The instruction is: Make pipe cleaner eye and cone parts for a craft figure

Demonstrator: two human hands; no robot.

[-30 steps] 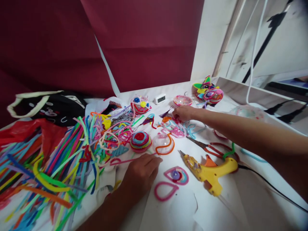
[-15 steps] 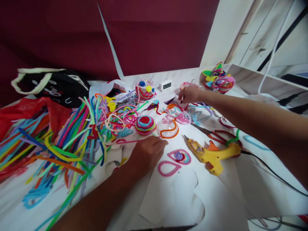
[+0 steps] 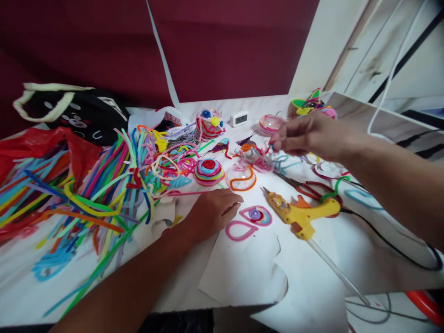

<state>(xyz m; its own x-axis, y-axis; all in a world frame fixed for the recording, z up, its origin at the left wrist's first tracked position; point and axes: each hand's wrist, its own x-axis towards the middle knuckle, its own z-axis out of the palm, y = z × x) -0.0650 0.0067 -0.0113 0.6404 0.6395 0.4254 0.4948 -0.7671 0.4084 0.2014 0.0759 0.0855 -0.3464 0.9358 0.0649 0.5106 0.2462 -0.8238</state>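
Observation:
My left hand [image 3: 218, 209] rests low over the white paper, fingers pressed together, and whatever they hold, if anything, is hidden. A pink pipe cleaner [image 3: 189, 192] runs just behind it. Right of its fingertips lie a pink teardrop loop [image 3: 242, 231] and an eye-shaped pipe-cleaner piece [image 3: 255, 214] with a purple bead. My right hand [image 3: 294, 136] is raised over the table, fingers pinched around a tiny red-and-blue bit too small to name. Below it are a tangle of pink pipe cleaners [image 3: 258, 163] and a clear dome with an orange strip [image 3: 243, 184].
A yellow glue gun [image 3: 301, 213] and red-handled pliers [image 3: 308, 189] lie right of centre. Many loose pipe cleaners [image 3: 100, 185] fill the left side, before a black bag [image 3: 83, 115]. A small clock [image 3: 239, 119], decorated ball [image 3: 210, 124] and striped dome [image 3: 209, 171] stand behind.
My right hand has lifted and come right and nearer, away from the pink bowl at the back, which now shows. My left hand stays in place. The view has shifted slightly.

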